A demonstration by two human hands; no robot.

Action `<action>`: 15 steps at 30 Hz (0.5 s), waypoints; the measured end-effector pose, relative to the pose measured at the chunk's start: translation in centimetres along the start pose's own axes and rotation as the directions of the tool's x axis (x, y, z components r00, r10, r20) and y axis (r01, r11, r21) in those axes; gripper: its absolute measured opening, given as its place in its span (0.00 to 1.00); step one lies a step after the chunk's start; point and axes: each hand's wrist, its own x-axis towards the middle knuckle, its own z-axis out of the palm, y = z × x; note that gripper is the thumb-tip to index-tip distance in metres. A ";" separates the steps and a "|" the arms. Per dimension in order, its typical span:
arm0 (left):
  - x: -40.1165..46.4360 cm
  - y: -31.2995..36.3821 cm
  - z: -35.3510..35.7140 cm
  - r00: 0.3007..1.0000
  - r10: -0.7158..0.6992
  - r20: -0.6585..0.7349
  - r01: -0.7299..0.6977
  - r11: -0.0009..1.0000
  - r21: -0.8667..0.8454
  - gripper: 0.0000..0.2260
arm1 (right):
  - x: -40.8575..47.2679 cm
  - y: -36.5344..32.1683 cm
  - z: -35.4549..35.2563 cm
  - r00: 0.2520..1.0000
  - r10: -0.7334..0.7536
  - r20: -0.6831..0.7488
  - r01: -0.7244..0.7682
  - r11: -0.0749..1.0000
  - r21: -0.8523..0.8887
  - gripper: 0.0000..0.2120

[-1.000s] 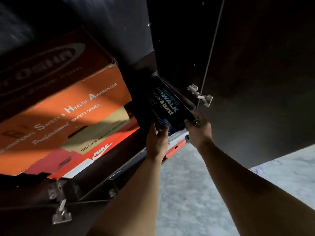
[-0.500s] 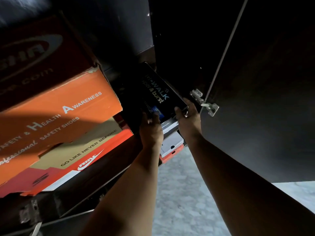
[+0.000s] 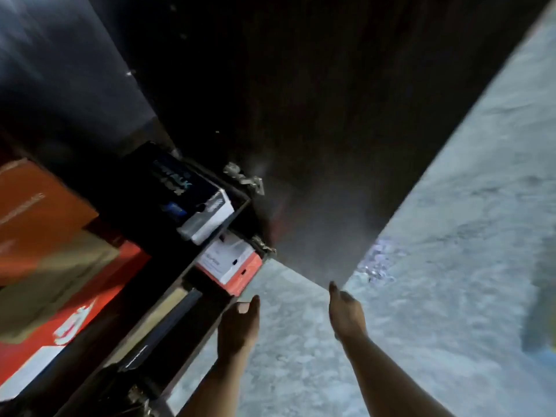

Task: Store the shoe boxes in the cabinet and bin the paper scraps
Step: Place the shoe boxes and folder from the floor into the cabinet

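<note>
Shoe boxes on the cabinet shelves, both hands free.
At left, an orange box [image 3: 42, 206] lies on a red box [image 3: 75, 320]; further right the cabinet [image 3: 210, 299] holds a dark box [image 3: 192, 197] above a white-and-red box [image 3: 231, 263]. Below, left hand [image 3: 239, 326] and right hand [image 3: 346, 314] hang relaxed, empty, beside the open door [image 3: 331, 145].

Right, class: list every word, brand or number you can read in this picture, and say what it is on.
"WALK", in teal on the dark box: only just legible, the lines around it blurred.
On the orange box: white lettering, too blurred to read.
On the red box: a white logo, no readable words.
On the white-and-red box: a label, too small to read.
</note>
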 end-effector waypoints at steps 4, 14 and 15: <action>-11.4 4.5 7.2 0.956 0.171 0.238 -0.245 0.913 0.326 0.17 | -0.5 7.4 -12.6 0.982 0.152 -0.112 -0.151 0.988 0.017 0.25; -27.1 9.1 36.9 0.706 0.239 0.667 -0.579 0.736 0.350 0.16 | 7.4 25.7 -42.3 0.830 0.397 -0.392 -0.375 0.917 0.136 0.29; -28.0 9.4 39.8 0.690 0.230 0.687 -0.597 0.718 0.359 0.17 | 8.5 27.4 -44.6 0.813 0.424 -0.399 -0.392 0.905 0.163 0.31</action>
